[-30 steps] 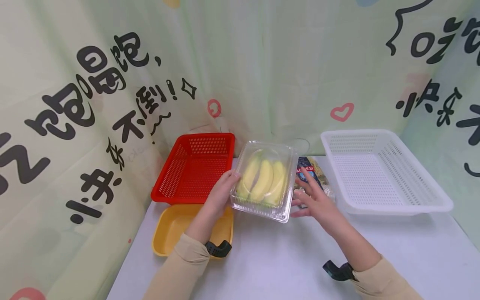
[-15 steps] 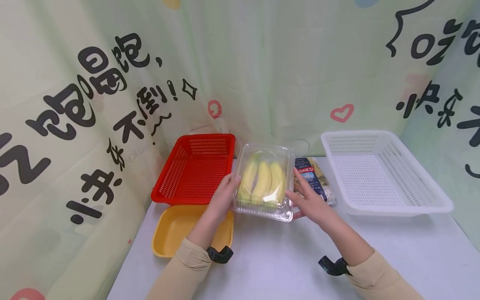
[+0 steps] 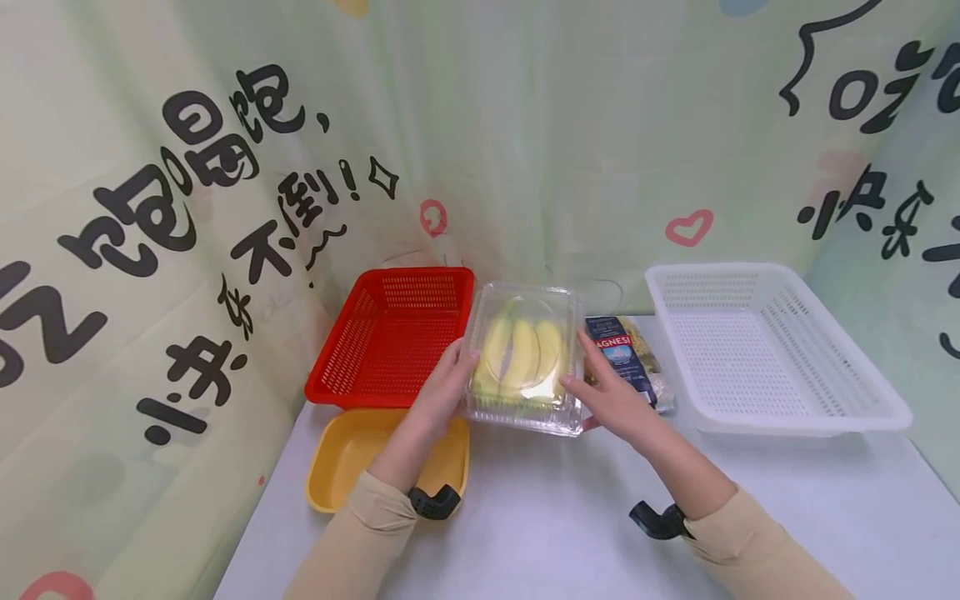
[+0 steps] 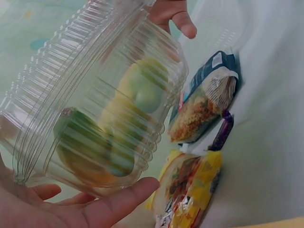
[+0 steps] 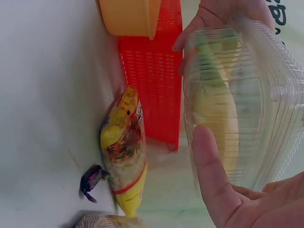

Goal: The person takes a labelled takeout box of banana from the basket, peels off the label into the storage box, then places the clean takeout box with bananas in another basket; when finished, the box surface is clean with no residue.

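A clear plastic clamshell container is held up over the table between both hands, tilted towards the head camera. Several yellow bananas with greenish ends lie inside it. My left hand grips its left side; in the left wrist view a finger of that hand stretches along the ribbed wall. At the opposite side my right hand holds the container, thumb towards its front edge. From the right wrist, the thumb shows against the ribbed side. Some fingers of both hands are hidden behind the container.
A red basket stands back left, with a yellow tub before it. The white basket is at right. Beneath the container lie an Agnesi pasta bag, a yellow food packet and a small dark purple object.
My right hand has moved left from beside the container and taken hold of its right side. The container has turned slightly and shifted a little left, and more of the pasta bag shows.
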A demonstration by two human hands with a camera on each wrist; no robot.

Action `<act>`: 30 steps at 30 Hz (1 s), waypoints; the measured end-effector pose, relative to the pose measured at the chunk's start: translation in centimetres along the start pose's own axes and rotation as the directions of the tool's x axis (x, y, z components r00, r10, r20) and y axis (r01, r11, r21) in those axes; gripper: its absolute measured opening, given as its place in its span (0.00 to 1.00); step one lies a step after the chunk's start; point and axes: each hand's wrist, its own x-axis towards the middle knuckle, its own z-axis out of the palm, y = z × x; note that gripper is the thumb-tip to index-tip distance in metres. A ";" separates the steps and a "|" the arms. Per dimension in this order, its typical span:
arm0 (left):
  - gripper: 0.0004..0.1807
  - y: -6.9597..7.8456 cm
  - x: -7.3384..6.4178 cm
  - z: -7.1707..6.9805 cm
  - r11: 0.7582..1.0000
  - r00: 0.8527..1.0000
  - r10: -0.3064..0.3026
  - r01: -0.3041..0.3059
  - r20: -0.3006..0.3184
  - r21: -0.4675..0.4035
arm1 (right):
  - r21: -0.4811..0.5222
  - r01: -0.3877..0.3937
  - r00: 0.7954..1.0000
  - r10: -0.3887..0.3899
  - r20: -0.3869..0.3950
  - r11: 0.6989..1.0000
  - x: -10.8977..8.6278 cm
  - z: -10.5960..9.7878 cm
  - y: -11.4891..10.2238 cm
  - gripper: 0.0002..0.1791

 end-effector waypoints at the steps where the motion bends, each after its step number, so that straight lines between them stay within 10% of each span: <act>1: 0.31 0.1 0.0 -0.2 1.000 1.000 0.004 -0.004 0.005 0.009 | -0.011 -0.003 1.000 0.003 -0.001 1.000 0.1 0.1 -0.1 0.46; 30: 0.30 1.7 0.7 -7.7 0.986 0.991 0.007 0.016 -0.136 0.168 | 0.051 -0.062 0.997 0.060 0.043 0.997 7.3 4.9 -4.1 0.49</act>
